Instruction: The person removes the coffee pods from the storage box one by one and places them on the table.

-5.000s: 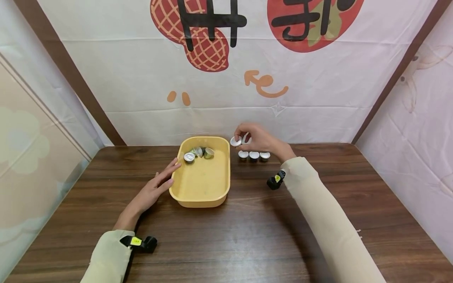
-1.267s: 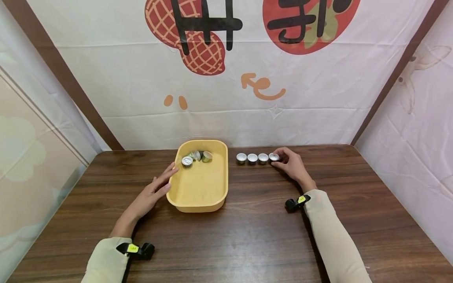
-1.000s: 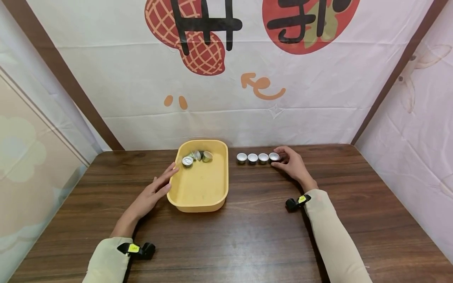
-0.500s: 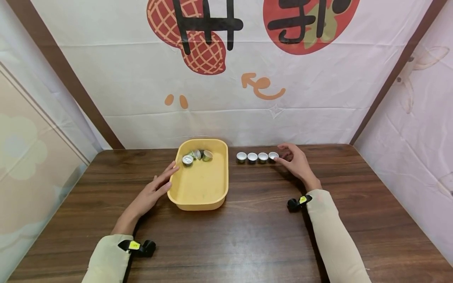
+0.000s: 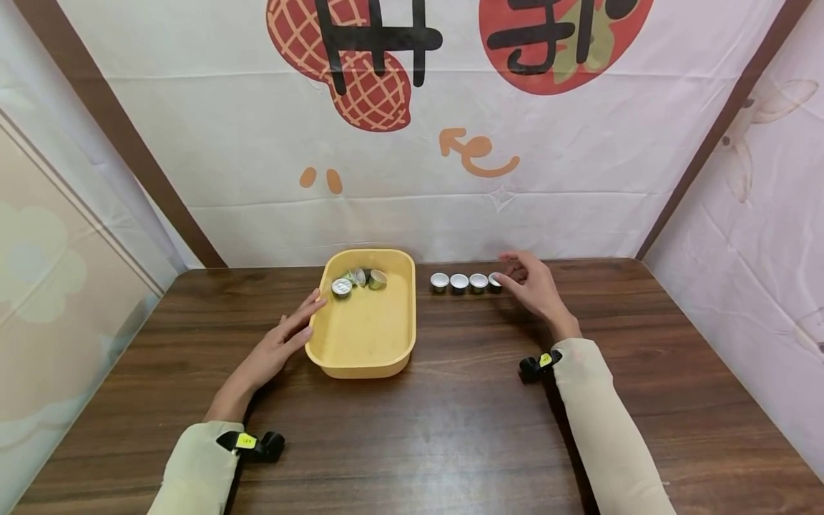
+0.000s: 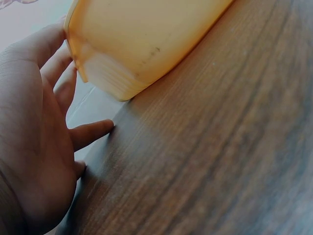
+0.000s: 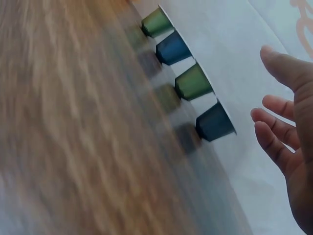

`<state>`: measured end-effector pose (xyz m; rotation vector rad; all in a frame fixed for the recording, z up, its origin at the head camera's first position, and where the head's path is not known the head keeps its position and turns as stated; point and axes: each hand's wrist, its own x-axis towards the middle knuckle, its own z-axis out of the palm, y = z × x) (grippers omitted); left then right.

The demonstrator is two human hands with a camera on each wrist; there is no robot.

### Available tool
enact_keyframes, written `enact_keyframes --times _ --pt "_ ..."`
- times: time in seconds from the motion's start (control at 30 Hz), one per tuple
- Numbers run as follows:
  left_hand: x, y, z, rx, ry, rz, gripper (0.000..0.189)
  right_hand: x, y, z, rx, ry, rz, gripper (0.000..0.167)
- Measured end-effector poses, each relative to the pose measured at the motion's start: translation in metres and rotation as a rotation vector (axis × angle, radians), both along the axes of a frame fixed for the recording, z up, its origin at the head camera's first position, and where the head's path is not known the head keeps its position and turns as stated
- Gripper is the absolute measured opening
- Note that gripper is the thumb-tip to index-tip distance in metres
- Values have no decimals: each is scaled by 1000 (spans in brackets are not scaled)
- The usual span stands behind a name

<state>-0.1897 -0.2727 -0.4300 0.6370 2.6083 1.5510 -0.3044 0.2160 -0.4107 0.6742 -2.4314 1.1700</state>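
Coffee capsules (image 5: 459,283) in green and blue stand in a row on the table, silver lids up, right of the yellow tray (image 5: 363,357). My right hand (image 5: 534,290) is at the row's right end with nothing in it; its thumb overlaps the last capsule in the head view. The right wrist view shows a gap between the fingers and that dark blue capsule (image 7: 215,122). My left hand (image 5: 277,350) has its fingers extended against the tray's left rim. Inside the tray's far left part lie several more capsules (image 5: 342,287), one with its foil lid up, others tipped.
The dark wooden table (image 5: 412,443) ends at a white printed cloth wall (image 5: 412,222) just behind the tray and the row. Cloth panels also close off the left and right sides. Each wrist wears a black camera strap.
From five seconds ago, my right hand has carried a capsule from beside the tray to the row's right end and let go, then lifted slightly off it. My left hand stays at the rim.
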Motion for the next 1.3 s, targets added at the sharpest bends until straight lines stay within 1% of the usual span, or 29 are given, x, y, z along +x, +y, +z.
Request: enact_keyframes --times 0.17,0.3,0.57,0.8,1.0,1.2,1.3 --pt "-2 0 0 0 8 -4 52 2 -8 10 -6 20 33 38" --pt "-1 -1 -1 -7 12 -5 53 0 -17 15 0 39 67 38" --pt "1 -1 -3 -4 5 -11 53 -4 -42 32 4 29 133 39" --pt "0 -1 -2 -3 10 -5 52 -7 -65 48 28 78 188 37" --pt "1 -3 -1 -5 9 -6 52 -8 -86 55 72 105 229 37" --pt "1 -2 -1 1 7 -6 52 -8 -109 62 106 94 281 39" --pt "0 -1 -1 0 4 -7 52 -9 -119 62 127 80 310 39"
